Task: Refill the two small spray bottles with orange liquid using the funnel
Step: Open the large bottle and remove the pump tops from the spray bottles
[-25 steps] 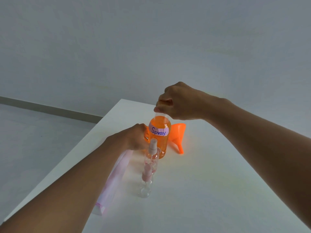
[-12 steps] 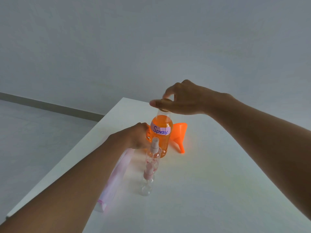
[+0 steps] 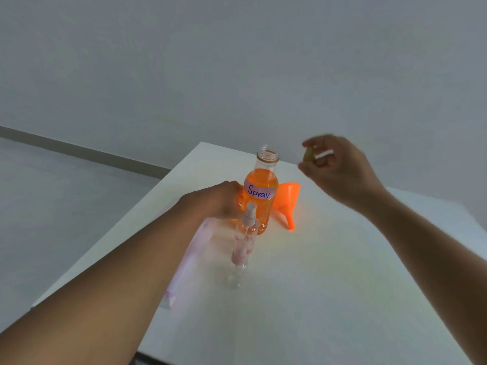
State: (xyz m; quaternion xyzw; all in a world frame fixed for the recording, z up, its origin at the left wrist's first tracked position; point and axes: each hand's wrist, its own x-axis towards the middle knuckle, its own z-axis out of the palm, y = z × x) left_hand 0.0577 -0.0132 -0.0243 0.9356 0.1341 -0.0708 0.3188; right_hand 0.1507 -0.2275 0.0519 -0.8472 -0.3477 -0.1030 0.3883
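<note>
L hand (image 3: pixel 221 200) fingers grip open orange btl (image 3: pixel 261 185), upright on worktop (image 3: pixel 329 285). R hand (image 3: pixel 342 172) fingers pinch cap (image 3: pixel 323 155) midair; funnel (image 3: pixel 288 198) lies beside btl, small spray btls (image 3: pixel 246 234) in front

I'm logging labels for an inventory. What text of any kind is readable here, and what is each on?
"Spray": handwritten in blue on the pale label of the big bottle of orange liquid.
Pink print on the small spray bottles: too blurred to read.
Pink marks on the flat packet beside them: unreadable.
</note>
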